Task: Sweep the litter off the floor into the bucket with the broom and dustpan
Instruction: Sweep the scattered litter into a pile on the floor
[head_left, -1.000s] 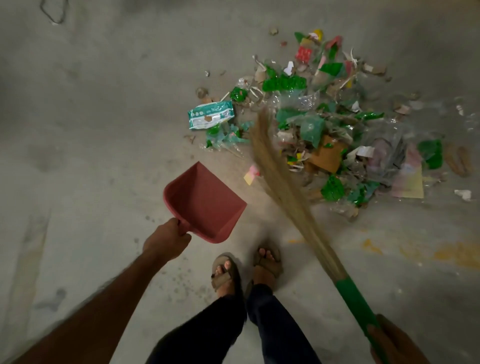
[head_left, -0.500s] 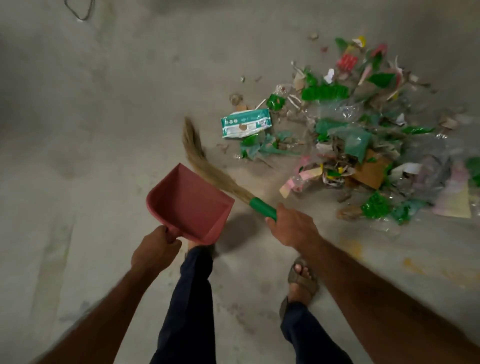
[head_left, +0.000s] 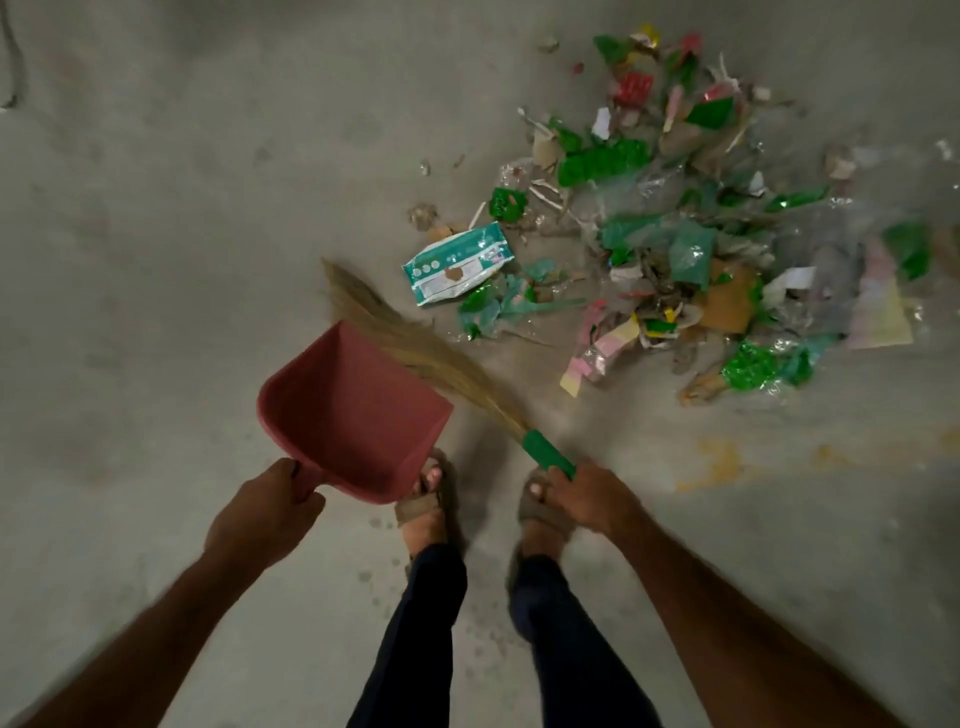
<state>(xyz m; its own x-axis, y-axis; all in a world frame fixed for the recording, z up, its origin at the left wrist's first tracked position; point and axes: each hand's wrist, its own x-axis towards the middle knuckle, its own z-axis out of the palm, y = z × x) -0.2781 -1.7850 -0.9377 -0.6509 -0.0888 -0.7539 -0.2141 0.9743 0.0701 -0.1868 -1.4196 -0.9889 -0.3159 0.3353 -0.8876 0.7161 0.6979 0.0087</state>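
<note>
My left hand (head_left: 262, 512) grips the handle of a red dustpan (head_left: 353, 410), held above the floor with its mouth facing away from me. My right hand (head_left: 587, 499) holds the green handle of a straw broom (head_left: 415, 348). Its bristles reach up and left along the dustpan's right rim. A heap of litter (head_left: 685, 234) lies on the concrete to the upper right: green wrappers, clear plastic, paper and card scraps. A teal and white packet (head_left: 457, 262) lies at the heap's left edge, just beyond the broom tip. No bucket is in view.
My two feet in sandals (head_left: 423, 512) stand just below the dustpan and broom handle. A dark cable (head_left: 13, 57) curls at the top left corner. Yellow stains (head_left: 717, 462) mark the floor to the right of my right hand.
My right hand slid up to the green grip and swung the broom left, off the heap and across the dustpan. Both feet now stand together under the dustpan.
</note>
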